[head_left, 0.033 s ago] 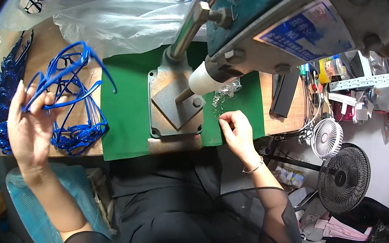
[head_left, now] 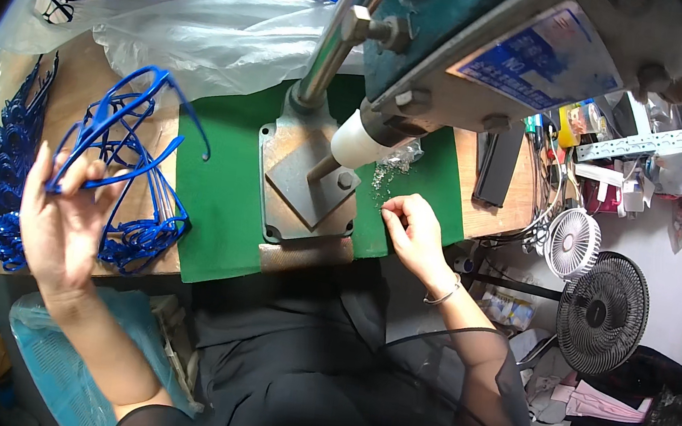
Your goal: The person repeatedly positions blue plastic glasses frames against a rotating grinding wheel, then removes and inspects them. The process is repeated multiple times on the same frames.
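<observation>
Since the earlier frame, we are seeing the left hand (head_left: 67, 229) and its blue glasses frame (head_left: 97, 122) shifting slightly to the right, while the right hand (head_left: 417, 233) is staying almost in the same place. At the far left, a long stack of blue frames (head_left: 10, 161) is lying on the wooden table (head_left: 74, 79). Just beside it, at the middle left, the left hand is turning its palm upward, and its bent fingers are holding the glasses frame, whose arms are extending to the right. Behind this one, a second pile of blue frames (head_left: 139, 242) is resting near the table edge. In the upper left, a translucent plastic sheet (head_left: 201, 31) is spreading over the table. In the centre, a green mat (head_left: 215, 222) is lying under a machine, whose white cylinder (head_left: 359, 140) is standing above a metal block (head_left: 308, 200). To its right, clear crumbs (head_left: 389, 172) are lying on the mat. Below them, the right hand is keeping narrow, thumb and index finger meeting; whether they are pinching something tiny, we cannot tell. Farther right, a white fan (head_left: 572, 243) and a black fan (head_left: 603, 312) are standing.
</observation>
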{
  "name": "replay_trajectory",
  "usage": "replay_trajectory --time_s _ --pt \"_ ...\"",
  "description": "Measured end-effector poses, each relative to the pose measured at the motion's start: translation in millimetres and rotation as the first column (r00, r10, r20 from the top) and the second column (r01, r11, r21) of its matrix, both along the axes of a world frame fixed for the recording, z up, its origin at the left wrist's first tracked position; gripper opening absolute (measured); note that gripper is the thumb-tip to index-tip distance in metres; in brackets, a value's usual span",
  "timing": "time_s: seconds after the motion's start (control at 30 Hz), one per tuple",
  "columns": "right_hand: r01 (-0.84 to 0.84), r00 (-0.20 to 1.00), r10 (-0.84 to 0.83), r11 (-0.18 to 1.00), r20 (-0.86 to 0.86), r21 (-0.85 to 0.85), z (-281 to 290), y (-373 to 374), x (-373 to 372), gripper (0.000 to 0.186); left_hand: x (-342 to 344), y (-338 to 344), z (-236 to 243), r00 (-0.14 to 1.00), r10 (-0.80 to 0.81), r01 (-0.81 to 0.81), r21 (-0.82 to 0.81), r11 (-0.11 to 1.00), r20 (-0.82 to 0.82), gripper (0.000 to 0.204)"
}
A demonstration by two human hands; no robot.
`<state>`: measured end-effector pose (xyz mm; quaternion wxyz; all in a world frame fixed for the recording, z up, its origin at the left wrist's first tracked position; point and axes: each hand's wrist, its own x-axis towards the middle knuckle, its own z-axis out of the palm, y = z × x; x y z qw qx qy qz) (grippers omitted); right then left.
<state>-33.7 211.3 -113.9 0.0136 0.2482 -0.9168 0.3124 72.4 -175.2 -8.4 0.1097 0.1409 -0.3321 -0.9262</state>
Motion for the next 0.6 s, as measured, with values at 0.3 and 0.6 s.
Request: replay_trajectory --time_s 0.3,0.6 --pt "0.181 0.902 -0.119 0.977 0.415 -0.114 13.9 2.4 -3.1 0.007 -11.0 79.6 -15.1 0.902 0.054 -0.013 0.1 0.995 -0.428 0.026" --pt "-0.004 0.999 0.003 1.0 0.036 0.018 0.2 -1.4 -3.8 0.009 -7.3 140.4 -8.3 0.999 0.011 0.008 -0.46 0.888 0.04 0.061"
